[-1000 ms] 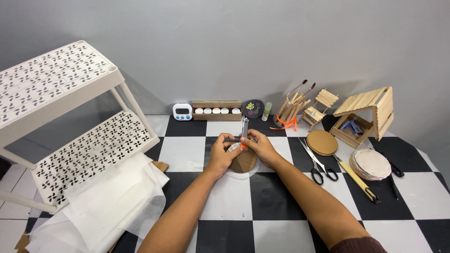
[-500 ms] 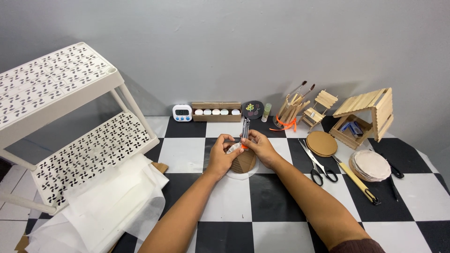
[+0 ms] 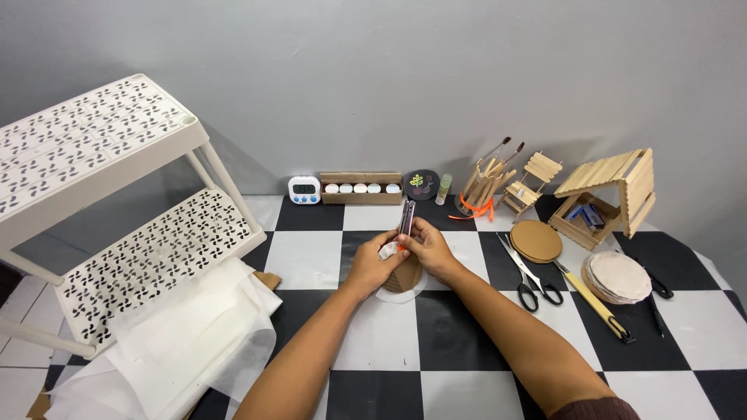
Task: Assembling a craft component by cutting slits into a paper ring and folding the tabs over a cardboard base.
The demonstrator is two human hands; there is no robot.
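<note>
Both your left hand [image 3: 372,264] and right hand [image 3: 426,250] close around a slim grey utility knife with an orange slider [image 3: 406,219], held upright over the brown cardboard cylinder [image 3: 401,278] at mid-table, apparently steadying it.

Left hand [image 3: 375,267] and right hand [image 3: 426,247] grip a small tool [image 3: 405,217] above a cardboard cylinder [image 3: 403,275]. Scissors [image 3: 527,274] lie to the right.
</note>
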